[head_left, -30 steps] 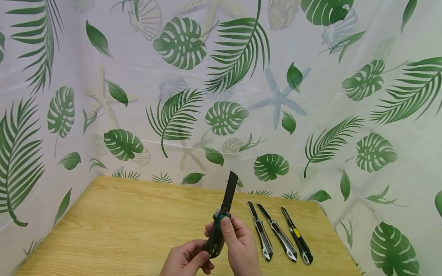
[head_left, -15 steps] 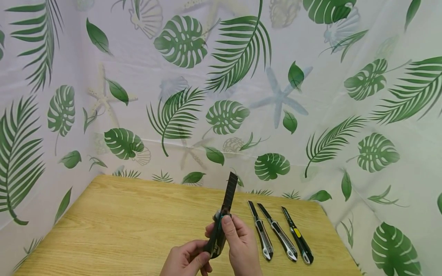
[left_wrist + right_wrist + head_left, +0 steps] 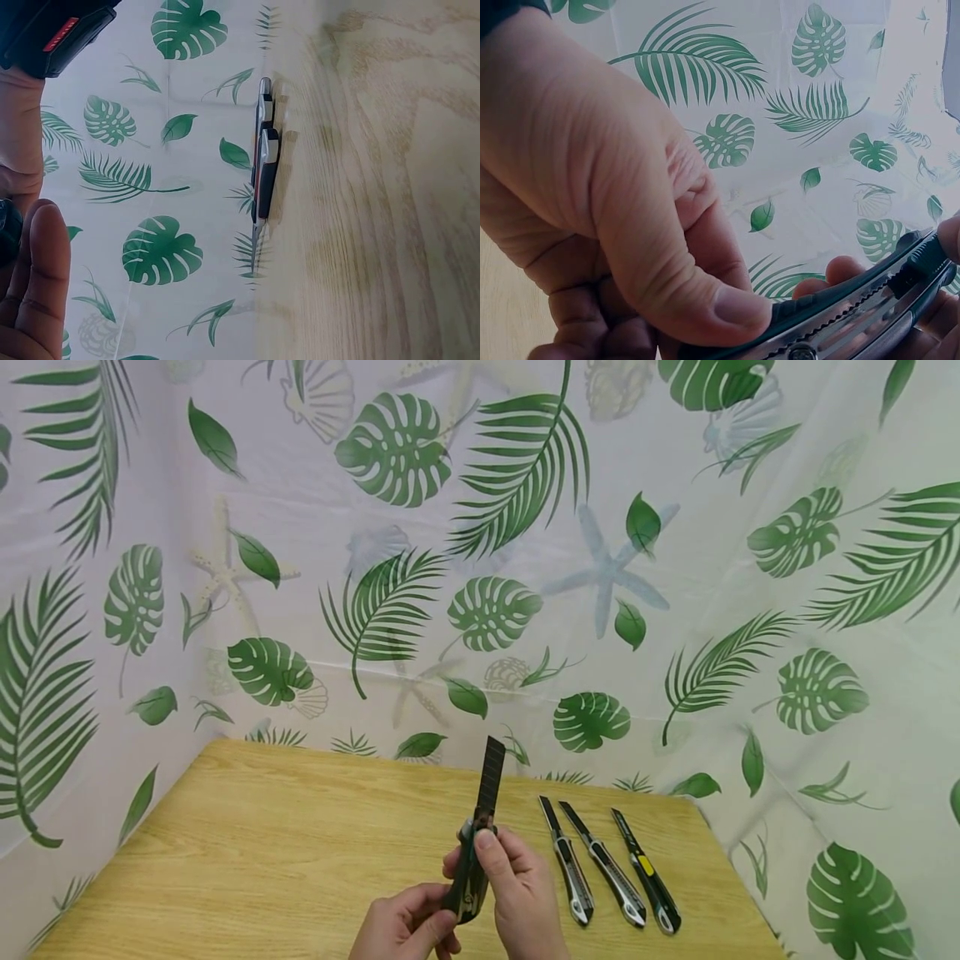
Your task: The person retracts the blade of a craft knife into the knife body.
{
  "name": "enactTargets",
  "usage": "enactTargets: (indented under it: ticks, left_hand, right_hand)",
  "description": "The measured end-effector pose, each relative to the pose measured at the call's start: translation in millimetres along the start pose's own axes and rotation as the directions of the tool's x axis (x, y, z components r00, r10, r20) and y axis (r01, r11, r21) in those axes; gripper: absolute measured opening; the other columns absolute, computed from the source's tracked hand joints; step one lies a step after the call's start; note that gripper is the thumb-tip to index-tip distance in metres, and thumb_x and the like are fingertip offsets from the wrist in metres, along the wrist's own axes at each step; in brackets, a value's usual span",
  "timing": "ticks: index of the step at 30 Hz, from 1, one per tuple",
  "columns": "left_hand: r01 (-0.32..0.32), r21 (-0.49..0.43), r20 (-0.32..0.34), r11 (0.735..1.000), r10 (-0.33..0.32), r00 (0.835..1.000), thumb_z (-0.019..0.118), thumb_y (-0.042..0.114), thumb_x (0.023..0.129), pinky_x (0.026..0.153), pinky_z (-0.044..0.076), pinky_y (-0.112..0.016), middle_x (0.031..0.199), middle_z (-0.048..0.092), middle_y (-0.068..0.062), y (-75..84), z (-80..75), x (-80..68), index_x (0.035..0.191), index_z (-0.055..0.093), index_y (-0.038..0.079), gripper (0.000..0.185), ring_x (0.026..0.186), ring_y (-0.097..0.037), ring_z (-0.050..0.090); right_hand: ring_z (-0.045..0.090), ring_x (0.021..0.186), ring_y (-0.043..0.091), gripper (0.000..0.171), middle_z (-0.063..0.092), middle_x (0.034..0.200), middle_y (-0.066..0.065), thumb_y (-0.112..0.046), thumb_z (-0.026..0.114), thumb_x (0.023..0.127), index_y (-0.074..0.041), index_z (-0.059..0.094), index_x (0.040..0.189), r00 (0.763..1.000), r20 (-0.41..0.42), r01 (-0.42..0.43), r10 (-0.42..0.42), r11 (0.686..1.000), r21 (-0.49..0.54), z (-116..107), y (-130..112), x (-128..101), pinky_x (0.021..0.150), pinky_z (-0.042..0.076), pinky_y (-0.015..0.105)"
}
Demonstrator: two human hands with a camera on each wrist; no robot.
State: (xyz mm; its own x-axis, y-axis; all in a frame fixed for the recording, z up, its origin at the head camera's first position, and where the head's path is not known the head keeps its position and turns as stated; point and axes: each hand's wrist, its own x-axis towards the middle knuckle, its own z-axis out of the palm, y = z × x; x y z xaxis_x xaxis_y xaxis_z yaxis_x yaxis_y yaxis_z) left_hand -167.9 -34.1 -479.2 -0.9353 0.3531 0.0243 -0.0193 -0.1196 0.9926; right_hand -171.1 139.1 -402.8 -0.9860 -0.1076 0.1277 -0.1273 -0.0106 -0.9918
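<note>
Since a second ago the black blade of the cutter has drawn back a little into its handle, its tip now lower against the leaf-print curtain, and my right thumb has slid down the slider with it. From the left, I see bare wood of the table, then my left hand at the bottom edge, fingers curled round the lower end of the utility knife, gripping it. I hold that knife nearly upright above the table's near middle, blade up. Just right of it my right hand wraps the upper handle, thumb pressed on the slider near the top; the right wrist view shows that thumb flat along the toothed rail. Further right, three other cutters lie side by side on the table, near each other, blades out and pointing away from me, well clear of both hands.
</note>
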Motion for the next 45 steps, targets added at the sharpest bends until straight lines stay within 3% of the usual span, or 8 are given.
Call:
enactTargets:
  ticks: [6,21,35,45]
  left_hand:
    - [-0.007,0.009,-0.004,1.000,0.007,1.000,0.072,0.028,0.104,0.069,0.062,-0.024,0.105,0.080,-0.018,-0.4,0.3,0.0,0.131,0.071,-0.004,0.042,0.077,-0.015,0.074]
    - [-0.034,0.042,-0.042,0.999,0.036,0.998,0.072,0.028,0.104,0.067,0.063,-0.027,0.095,0.080,-0.015,0.7,2.5,-2.1,0.128,0.072,-0.004,0.039,0.072,-0.014,0.074]
    - [-0.009,-0.014,-0.077,1.000,0.008,0.997,0.070,0.019,0.105,0.065,0.062,-0.026,0.089,0.078,-0.022,1.7,3.5,-2.6,0.127,0.072,-0.006,0.033,0.069,-0.013,0.072]
    - [0.006,-0.075,-0.094,0.997,-0.013,0.995,0.071,0.018,0.104,0.067,0.063,-0.028,0.088,0.079,-0.017,3.6,4.3,-4.5,0.129,0.071,-0.006,0.034,0.070,-0.014,0.072]
  right_hand:
    - [0.076,0.095,0.019,0.047,0.079,0.096,-0.002,-0.038,0.054,0.113,0.005,0.067,0.126,1.000,-0.009,0.000,0.000,1.000,-0.002,0.4,0.1,-0.3,0.095,0.059,0.032]
    - [0.075,0.101,0.020,0.045,0.078,0.103,0.000,-0.035,0.056,0.112,0.003,0.064,0.136,0.999,0.041,-0.015,0.015,1.000,0.007,-0.9,1.7,0.7,0.099,0.057,0.033]
    - [0.073,0.110,0.019,0.045,0.076,0.114,-0.003,-0.024,0.061,0.109,0.001,0.057,0.146,0.992,0.116,-0.056,0.048,0.997,0.062,-2.7,5.5,1.4,0.108,0.050,0.039]
    - [0.073,0.118,0.016,0.050,0.075,0.122,-0.005,-0.019,0.064,0.107,-0.004,0.054,0.154,0.975,0.204,-0.102,0.084,0.992,0.076,-6.4,4.7,1.4,0.107,0.055,0.033]
